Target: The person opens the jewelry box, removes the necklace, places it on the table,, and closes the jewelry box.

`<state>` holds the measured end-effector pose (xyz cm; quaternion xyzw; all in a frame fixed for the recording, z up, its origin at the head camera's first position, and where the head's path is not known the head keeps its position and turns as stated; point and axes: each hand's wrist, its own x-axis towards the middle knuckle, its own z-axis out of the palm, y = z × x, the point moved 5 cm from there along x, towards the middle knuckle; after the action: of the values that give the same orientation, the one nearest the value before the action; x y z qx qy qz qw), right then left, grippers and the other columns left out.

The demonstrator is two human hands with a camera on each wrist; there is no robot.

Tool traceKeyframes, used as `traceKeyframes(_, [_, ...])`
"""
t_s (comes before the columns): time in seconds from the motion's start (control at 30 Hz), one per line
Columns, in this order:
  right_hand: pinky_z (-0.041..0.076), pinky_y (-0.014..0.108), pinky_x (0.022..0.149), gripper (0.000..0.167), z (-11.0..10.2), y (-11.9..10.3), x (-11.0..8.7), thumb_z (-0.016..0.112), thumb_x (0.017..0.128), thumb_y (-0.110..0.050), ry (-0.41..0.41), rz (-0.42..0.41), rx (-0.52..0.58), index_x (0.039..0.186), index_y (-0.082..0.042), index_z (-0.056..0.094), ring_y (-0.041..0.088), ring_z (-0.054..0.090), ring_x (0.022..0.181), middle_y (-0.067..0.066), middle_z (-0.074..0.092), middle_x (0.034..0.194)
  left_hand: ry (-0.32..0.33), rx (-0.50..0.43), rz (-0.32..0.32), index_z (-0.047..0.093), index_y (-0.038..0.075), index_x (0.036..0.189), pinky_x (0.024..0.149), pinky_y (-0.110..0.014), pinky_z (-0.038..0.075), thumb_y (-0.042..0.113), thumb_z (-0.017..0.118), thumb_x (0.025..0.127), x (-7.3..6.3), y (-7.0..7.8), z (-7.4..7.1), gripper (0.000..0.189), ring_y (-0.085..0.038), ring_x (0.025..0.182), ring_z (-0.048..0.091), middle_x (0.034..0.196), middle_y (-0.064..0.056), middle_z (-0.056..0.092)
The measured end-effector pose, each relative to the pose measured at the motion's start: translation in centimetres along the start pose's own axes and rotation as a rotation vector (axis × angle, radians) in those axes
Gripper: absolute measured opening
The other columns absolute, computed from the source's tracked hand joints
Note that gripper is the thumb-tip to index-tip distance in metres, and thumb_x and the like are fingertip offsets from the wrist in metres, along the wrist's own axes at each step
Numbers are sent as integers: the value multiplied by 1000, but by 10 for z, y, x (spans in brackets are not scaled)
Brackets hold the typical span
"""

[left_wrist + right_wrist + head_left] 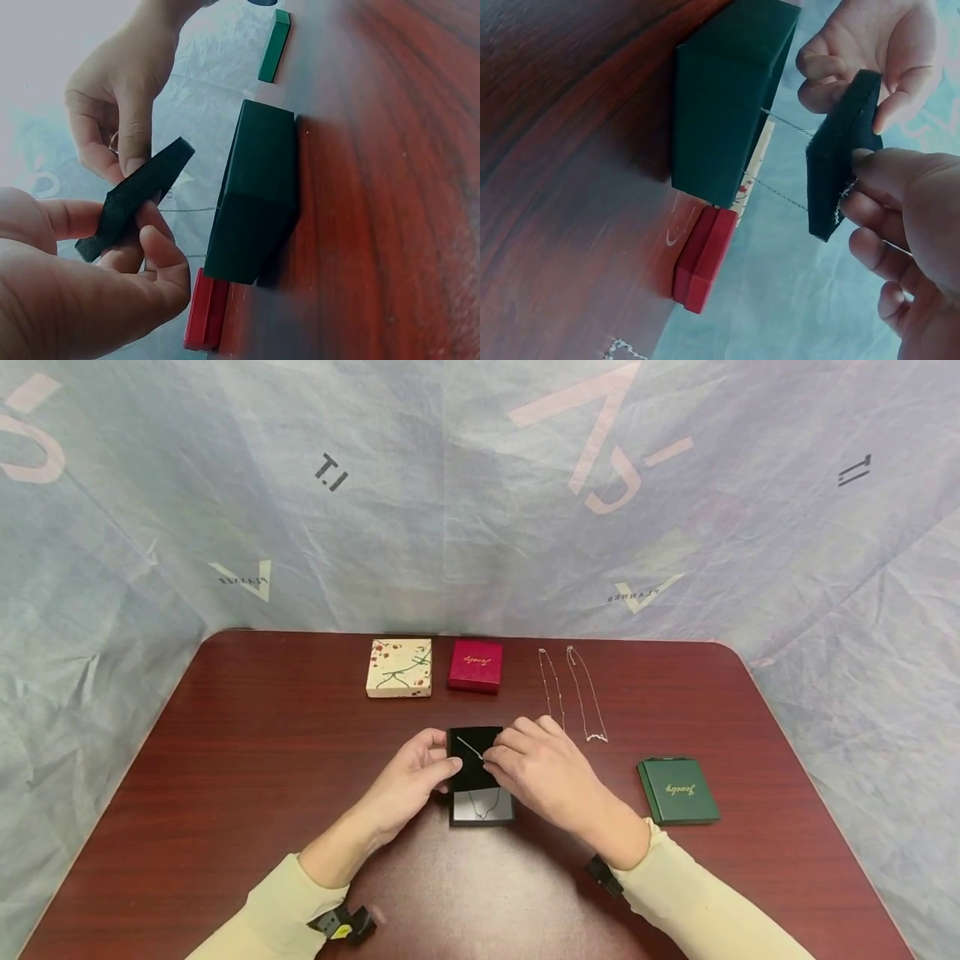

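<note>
A black foam jewelry pad (472,770) is raised over an open dark green box (255,187), and my left hand (408,777) grips it by its left edge between thumb and fingers. A fine silver necklace (470,747) lies across the pad's face. Its chain strands also hang from the pad's other side down to the box, whose inside looks pale from above. My right hand (543,768) is at the pad's right edge, pinching the necklace's chain with thumb and fingers against the pad. Part of the chain is hidden by those fingers.
Toward the back stand a cream floral box (399,668) and a red jewelry box (476,667). Two necklaces lie stretched out right of them, one with a small curved pendant (596,737). A green jewelry box or lid (680,791) rests at the right.
</note>
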<state>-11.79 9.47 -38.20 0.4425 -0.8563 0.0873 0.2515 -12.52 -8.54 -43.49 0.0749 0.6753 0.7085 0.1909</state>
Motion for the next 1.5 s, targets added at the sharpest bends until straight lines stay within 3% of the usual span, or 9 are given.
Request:
traceKeyframes(0.23, [40,35,68,7,0,-2,0,78,87,-11,68,-44,-60,94,-11,76,19,58,82,-4,67,88,9,25,17,49,-6,126,76,-26,49,1,61,102,-2,3,1,28,-15,88,62,112,-19,74])
traceKeyframes(0.43, [41,34,70,15,-1,0,2,81,84,-7,71,-48,-30,96,-10,73,20,58,82,-2,67,88,22,54,19,47,-9,125,75,-25,50,1,62,102,-2,2,0,29,-15,87,62,109,-18,75])
traceKeyframes(0.67, [43,33,70,12,-9,6,7,76,85,-5,81,-27,-3,96,-10,73,19,59,82,-2,65,87,30,72,23,49,-7,125,74,-25,49,2,62,103,-2,3,1,28,-22,89,65,117,-27,73])
traceKeyframes(1.03, [40,34,73,13,-16,20,15,72,84,-4,33,30,134,94,-11,70,17,55,82,-3,63,89,33,113,14,51,-6,125,75,-26,49,4,64,103,-3,1,2,27,-13,86,67,117,-19,75])
traceKeyframes(1.23, [39,36,78,10,-17,28,22,71,91,-8,-7,80,203,99,-14,74,17,55,87,-5,67,96,21,126,13,51,-5,127,76,-28,51,6,64,104,-3,0,3,28,-14,90,68,119,-20,74])
traceKeyframes(1.5, [37,36,80,6,-16,35,31,74,100,-16,-48,118,286,106,-15,74,14,55,91,-7,68,100,12,161,11,52,-4,128,87,-36,52,10,65,104,-3,0,3,31,-19,99,70,122,-19,74])
